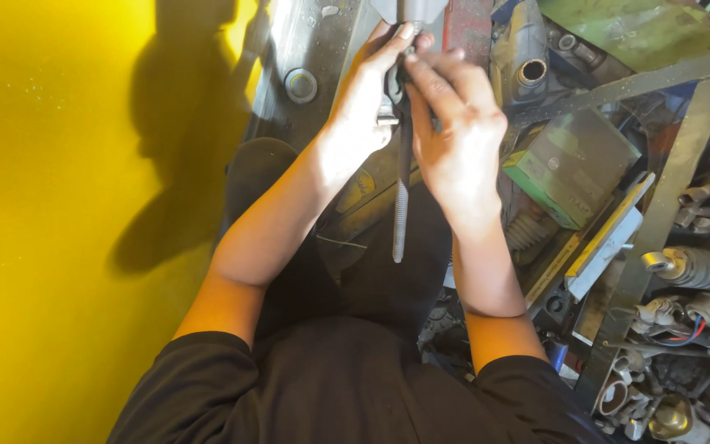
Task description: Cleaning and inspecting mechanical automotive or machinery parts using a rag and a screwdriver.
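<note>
Left hand point(365, 99) and right hand point(452, 123) raised together over the lap, fingers of both pinched around a dark fitting point(396, 82) atop a long threaded rod point(402, 197) hanging downward between the wrists; green box point(573, 164) just right, coiled spring point(704, 267) farther right, yellow floor point(51, 205) at left

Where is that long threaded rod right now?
In the head view, the threaded rod hangs centre frame, gripped at its top between the left hand and right hand, above the person's lap.
</note>
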